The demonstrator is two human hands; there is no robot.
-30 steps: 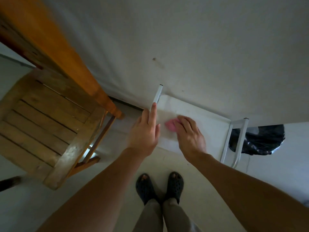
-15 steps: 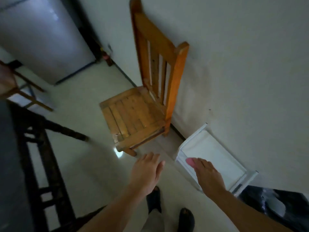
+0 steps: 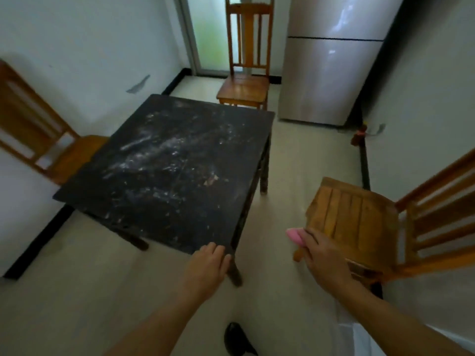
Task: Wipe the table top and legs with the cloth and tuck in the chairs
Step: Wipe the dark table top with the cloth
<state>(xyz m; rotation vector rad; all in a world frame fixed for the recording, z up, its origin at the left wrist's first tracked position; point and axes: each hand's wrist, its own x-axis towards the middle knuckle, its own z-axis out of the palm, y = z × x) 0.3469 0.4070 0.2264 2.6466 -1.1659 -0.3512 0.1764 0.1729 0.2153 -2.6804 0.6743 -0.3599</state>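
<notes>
A square dark table (image 3: 169, 160) with white smears on its top stands in the middle of the room. My left hand (image 3: 205, 268) hangs at its near right corner with fingers loosely curled, holding nothing. My right hand (image 3: 321, 255) holds a pink cloth (image 3: 295, 236) in front of the wooden chair (image 3: 359, 219) at the right. A second wooden chair (image 3: 246, 73) stands beyond the table's far side. A third chair (image 3: 38, 140) sits at the table's left, against the wall.
A silver fridge (image 3: 329, 62) stands at the back right. White walls close in on the left and right. Pale floor (image 3: 308, 160) lies open between the table and the right chair. My dark shoe (image 3: 236, 340) shows at the bottom.
The view has swung left from the white bin by the wall to the table. My right hand has lifted the pink cloth away from the bin; my left hand now sits by the table corner.
</notes>
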